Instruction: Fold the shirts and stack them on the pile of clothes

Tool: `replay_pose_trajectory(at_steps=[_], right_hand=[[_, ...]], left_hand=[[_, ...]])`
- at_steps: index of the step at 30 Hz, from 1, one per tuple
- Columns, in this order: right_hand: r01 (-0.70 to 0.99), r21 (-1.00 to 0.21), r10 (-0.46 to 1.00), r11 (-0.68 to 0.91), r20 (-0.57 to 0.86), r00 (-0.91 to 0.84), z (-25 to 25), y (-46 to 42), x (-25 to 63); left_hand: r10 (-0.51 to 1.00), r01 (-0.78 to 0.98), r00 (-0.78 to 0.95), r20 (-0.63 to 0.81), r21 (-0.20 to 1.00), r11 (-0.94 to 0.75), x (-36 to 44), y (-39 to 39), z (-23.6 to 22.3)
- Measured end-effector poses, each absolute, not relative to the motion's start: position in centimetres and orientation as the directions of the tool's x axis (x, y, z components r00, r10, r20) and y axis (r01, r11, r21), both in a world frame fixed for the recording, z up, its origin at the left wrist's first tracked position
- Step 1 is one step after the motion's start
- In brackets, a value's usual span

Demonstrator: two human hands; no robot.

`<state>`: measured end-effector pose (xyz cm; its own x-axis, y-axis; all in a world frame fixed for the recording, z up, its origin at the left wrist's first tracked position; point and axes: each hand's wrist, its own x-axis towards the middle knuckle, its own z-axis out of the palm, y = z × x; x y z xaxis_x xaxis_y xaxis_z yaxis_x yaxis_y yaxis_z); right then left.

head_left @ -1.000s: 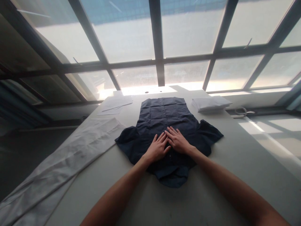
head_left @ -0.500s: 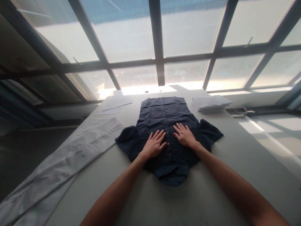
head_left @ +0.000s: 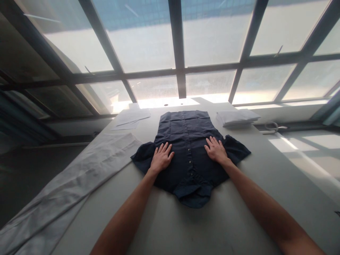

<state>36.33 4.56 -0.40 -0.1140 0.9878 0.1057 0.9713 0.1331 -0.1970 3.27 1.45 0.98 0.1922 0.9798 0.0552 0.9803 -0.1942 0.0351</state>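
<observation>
A dark navy short-sleeved shirt (head_left: 183, 131) lies spread on the white table (head_left: 170, 230), its button front facing up and its collar toward me. Flat on the shirt near the left sleeve rests my left hand (head_left: 161, 156), fingers spread. My right hand (head_left: 215, 149) lies on the opposite side of the buttons, close to the right sleeve, also open with fingers apart. Neither hand grips the cloth. Buttons run down the middle between the two hands, and a few creases show across the shirt's far half.
Light grey fabric (head_left: 79, 177) stretches along the table's left side and reaches its edge. White paper sheets (head_left: 132, 117) lie at the far left. A folded white cloth stack (head_left: 237, 117) sits at the far right. Large windows (head_left: 207, 39) rise behind the table.
Both hands have slid outward over the shirt, away from the button line, the left one farther. The cloth between them looks flatter.
</observation>
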Motion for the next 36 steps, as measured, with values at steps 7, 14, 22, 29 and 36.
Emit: replay_pose_trajectory(at_steps=[7,14,22,29,36], right_hand=[[0.976,-0.179,0.990,0.122,0.092,-0.106,-0.2,3.9,36.1],[0.980,-0.134,0.984,0.145,0.121,-0.129,-0.8,-0.6,36.6],[0.984,-0.143,0.989,0.110,0.116,-0.094,-0.8,-2.8,36.4],[0.980,-0.166,0.991,0.109,0.101,-0.093,-0.4,-2.6,36.2],[0.977,-0.181,0.992,0.111,0.082,-0.097,0.0,-2.7,36.5]], left_hand=[[0.979,0.981,0.192,0.061,0.026,-0.194,3.8,0.8,1.3],[0.969,0.976,0.219,0.112,-0.017,-0.219,4.3,-3.6,0.9],[0.982,0.986,0.164,-0.091,-0.017,-0.166,4.9,-4.7,2.1],[0.952,0.948,0.308,0.001,0.082,-0.307,11.3,0.4,4.0],[0.950,0.945,0.296,0.099,0.113,-0.306,13.1,2.0,0.7]])
